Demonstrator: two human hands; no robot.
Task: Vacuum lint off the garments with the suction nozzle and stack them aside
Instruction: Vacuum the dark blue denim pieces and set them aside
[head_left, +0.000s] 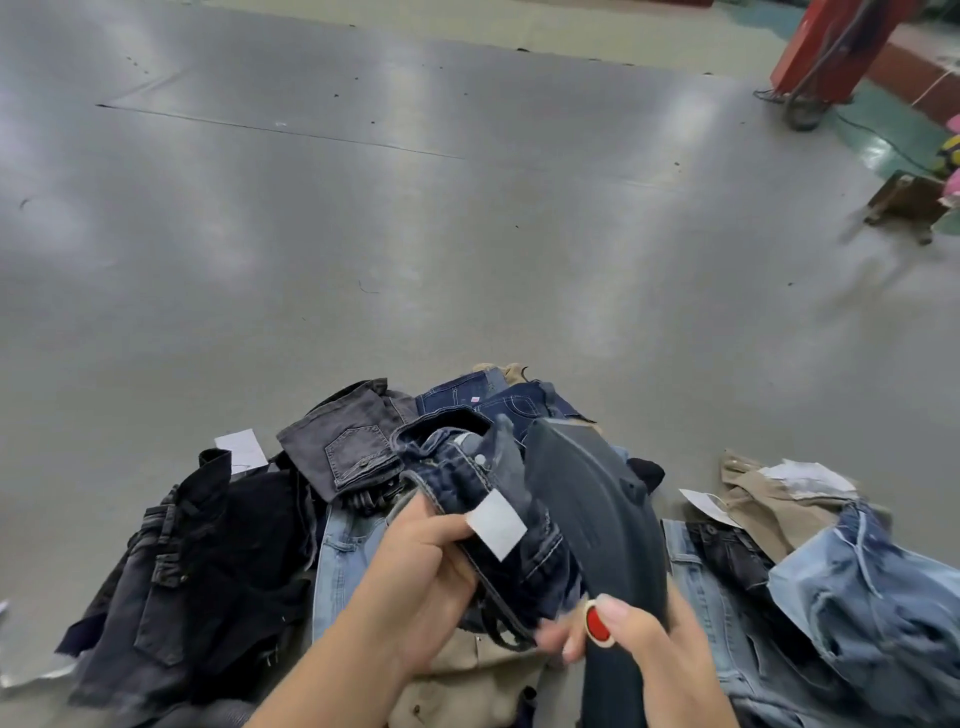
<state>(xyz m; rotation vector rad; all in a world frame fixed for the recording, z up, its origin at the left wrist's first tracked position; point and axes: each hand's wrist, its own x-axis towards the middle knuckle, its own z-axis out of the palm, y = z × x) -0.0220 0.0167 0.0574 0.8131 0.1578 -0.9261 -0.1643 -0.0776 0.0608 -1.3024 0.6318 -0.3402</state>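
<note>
My left hand (415, 577) grips a bunched dark blue denim garment (467, 467) with a white tag (496, 525), lifted above the pile. My right hand (634, 639) holds the dark suction nozzle (592, 509) by its handle, thumb beside a red button (597, 623). The nozzle's flat head lies against the right side of the held denim. Below them lies a heap of jeans in black (208, 561), grey (343, 441) and light blue (343, 551).
The garments lie on a wide grey table (363, 208). At the right lie light blue jeans (872, 587) and a khaki garment (774, 509) with paper tags. Beyond the table's far right stand a red post (831, 47) and a wooden stool (909, 197).
</note>
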